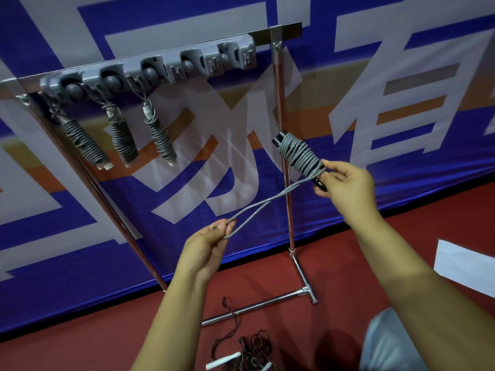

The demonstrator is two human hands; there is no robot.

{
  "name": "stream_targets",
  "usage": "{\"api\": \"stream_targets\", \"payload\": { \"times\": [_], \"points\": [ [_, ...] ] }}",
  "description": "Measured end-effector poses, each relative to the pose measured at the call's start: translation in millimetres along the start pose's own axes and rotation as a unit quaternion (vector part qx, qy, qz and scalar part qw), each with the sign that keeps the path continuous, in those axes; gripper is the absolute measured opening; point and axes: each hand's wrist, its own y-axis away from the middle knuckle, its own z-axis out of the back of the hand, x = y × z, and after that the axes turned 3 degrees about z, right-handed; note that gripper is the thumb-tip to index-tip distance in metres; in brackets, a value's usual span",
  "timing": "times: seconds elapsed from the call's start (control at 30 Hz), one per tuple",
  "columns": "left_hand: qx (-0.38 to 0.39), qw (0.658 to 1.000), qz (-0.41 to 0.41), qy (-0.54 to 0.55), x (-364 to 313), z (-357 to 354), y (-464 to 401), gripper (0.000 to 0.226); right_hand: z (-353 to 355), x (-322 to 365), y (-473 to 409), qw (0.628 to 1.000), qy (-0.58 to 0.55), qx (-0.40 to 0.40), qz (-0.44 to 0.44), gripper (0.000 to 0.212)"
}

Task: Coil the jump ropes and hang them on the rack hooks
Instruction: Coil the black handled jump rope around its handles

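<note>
Pinching rope loop (242, 219) in left fingers (226, 227), right hand (345, 183) gripping coiled handles (301, 156)

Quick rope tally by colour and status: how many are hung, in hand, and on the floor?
Grey coiled jump ropes hung on the grey plastic hook rack: 3
Grey coiled jump rope with black handles, held by left hand and right hand: 1
Dark brown loose jump rope on the red floor: 1
Total: 5
</note>
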Motion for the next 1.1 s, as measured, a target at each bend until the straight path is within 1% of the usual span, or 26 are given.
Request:
{"api": "stream_targets", "payload": {
  "times": [0.07, 0.1, 0.17, 0.2, 0.27, 0.3, 0.33, 0.4, 0.43, 0.47, 0.5, 0.53, 0.6, 0.63, 0.67, 0.7, 0.73, 0.8, 0.83, 0.87, 0.9, 0.93, 0.97, 1.0, 1.03, 1.1],
  "points": [
    [0.019, 0.999, -0.025, 0.02, -3, 1, 1, 0.016, 1, -2, 0, 1.0, 0.004, 0.003, -0.006, 0.03],
    [0.043, 0.998, -0.041, 0.017, -5, 1, 2, 0.015, 1, -4, 0, 1.0, 0.006, 0.002, -0.012, 0.029],
    [0.123, 0.99, -0.063, 0.0, -9, 3, 6, 0.011, 1, -8, -1, 1.0, 0.008, 0.0, -0.026, 0.029],
    [0.167, 0.984, -0.067, -0.016, -11, 3, 9, 0.017, 1, -10, -2, 0.999, 0.009, 0.001, -0.033, 0.028],
    [0.242, 0.963, -0.065, -0.098, -14, 3, 15, 0.034, 0, -12, -3, 0.999, 0.012, 0.008, -0.044, 0.027],
    [0.276, 0.945, -0.062, -0.164, -15, 0, 19, 0.037, 0, -12, -3, 0.999, 0.009, 0.01, -0.05, 0.027],
    [0.308, 0.917, -0.058, -0.245, -16, -2, 23, 0.035, 0, -11, -3, 0.998, 0.003, 0.01, -0.054, 0.026],
    [0.34, 0.842, -0.055, -0.416, -16, -13, 34, 0.029, -1, -8, -3, 0.998, -0.011, 0.005, -0.057, 0.026],
    [0.33, 0.812, -0.05, -0.479, -13, -17, 36, 0.035, -2, -5, -2, 0.998, -0.015, 0.005, -0.055, 0.025],
    [0.307, 0.796, -0.041, -0.52, -10, -21, 37, 0.044, -2, -1, -2, 0.999, -0.02, 0.006, -0.05, 0.025],
    [0.281, 0.792, -0.033, -0.541, -6, -23, 38, 0.05, -3, 3, -1, 0.999, -0.026, 0.008, -0.043, 0.024],
    [0.255, 0.795, -0.036, -0.55, -1, -26, 38, 0.048, -3, 8, 1, 0.999, -0.031, 0.01, -0.034, 0.024],
    [0.195, 0.792, -0.07, -0.574, 8, -26, 34, 0.028, -3, 16, 3, 0.999, -0.032, 0.014, -0.011, 0.026],
    [0.165, 0.783, -0.087, -0.593, 13, -25, 30, 0.019, -2, 18, 4, 0.999, -0.031, 0.016, -0.002, 0.027],
    [0.14, 0.765, -0.103, -0.62, 18, -23, 26, 0.015, -2, 20, 6, 0.999, -0.032, 0.02, 0.002, 0.026],
    [0.123, 0.74, -0.117, -0.651, 22, -23, 23, 0.015, -2, 20, 7, 0.999, -0.034, 0.022, 0.003, 0.026],
    [0.115, 0.709, -0.129, -0.683, 25, -23, 20, 0.026, -2, 20, 8, 0.999, -0.035, 0.024, 0.001, 0.026],
    [0.102, 0.656, -0.132, -0.736, 30, -22, 17, 0.058, -3, 20, 10, 0.999, -0.029, 0.03, -0.003, 0.028],
    [0.082, 0.618, -0.142, -0.769, 30, -22, 16, 0.067, -4, 19, 11, 0.999, -0.026, 0.033, -0.004, 0.028],
    [0.047, 0.578, -0.17, -0.797, 28, -22, 15, 0.067, -4, 18, 12, 0.999, -0.025, 0.036, -0.004, 0.029],
    [0.008, 0.55, -0.21, -0.809, 25, -21, 15, 0.062, -3, 17, 13, 0.999, -0.025, 0.037, -0.005, 0.03],
    [-0.025, 0.548, -0.262, -0.794, 22, -20, 14, 0.051, -3, 16, 14, 0.999, -0.028, 0.036, -0.005, 0.03],
    [-0.043, 0.573, -0.32, -0.753, 18, -19, 13, 0.036, -1, 15, 15, 0.999, -0.031, 0.034, -0.005, 0.03],
    [-0.054, 0.61, -0.359, -0.705, 14, -17, 12, 0.023, -1, 15, 15, 0.999, -0.032, 0.031, -0.004, 0.03],
    [-0.062, 0.666, -0.372, -0.644, 10, -17, 12, 0.014, -1, 15, 15, 0.999, -0.032, 0.031, -0.003, 0.029],
    [-0.079, 0.812, -0.336, -0.47, 3, -22, 12, 0.018, -4, 14, 17, 0.999, -0.033, 0.042, -0.005, 0.028]
  ]
}}
